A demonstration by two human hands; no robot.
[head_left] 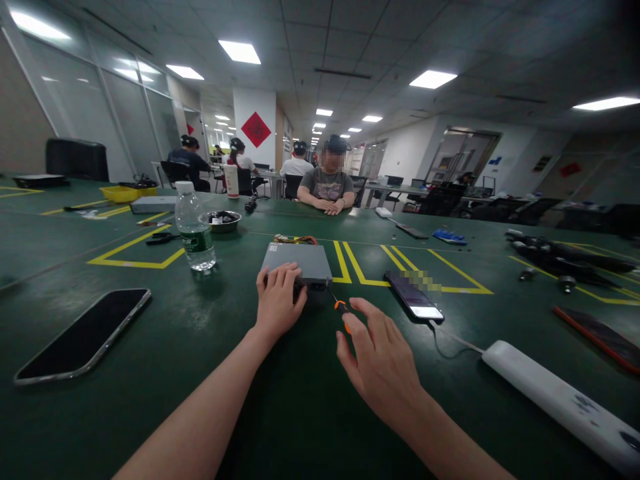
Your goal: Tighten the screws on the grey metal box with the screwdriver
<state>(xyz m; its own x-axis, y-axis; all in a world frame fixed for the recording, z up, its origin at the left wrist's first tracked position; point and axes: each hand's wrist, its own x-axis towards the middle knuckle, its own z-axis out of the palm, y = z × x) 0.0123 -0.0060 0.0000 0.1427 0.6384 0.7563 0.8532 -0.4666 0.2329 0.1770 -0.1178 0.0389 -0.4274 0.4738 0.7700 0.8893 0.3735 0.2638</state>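
Note:
A grey metal power supply unit [300, 262] lies on the green table, a bundle of coloured wires [295, 240] at its far side. My left hand [281, 293] grips its near left part, fingers over the top and thumb at the front face. The shaft of an orange-and-black screwdriver [341, 308] reaches the unit's near right corner. Around its handle are the fingers of my right hand [380, 347], partly hiding it; the thumb looks a little apart. Whether the tip sits in a screw is too small to tell.
A water bottle [195, 230] stands left of the unit, near a metal bowl [224, 221] of small parts. Phones lie left [85, 337] and right [413, 293]; a white power strip [555, 393] is at right. Across the table sits a person [327, 183].

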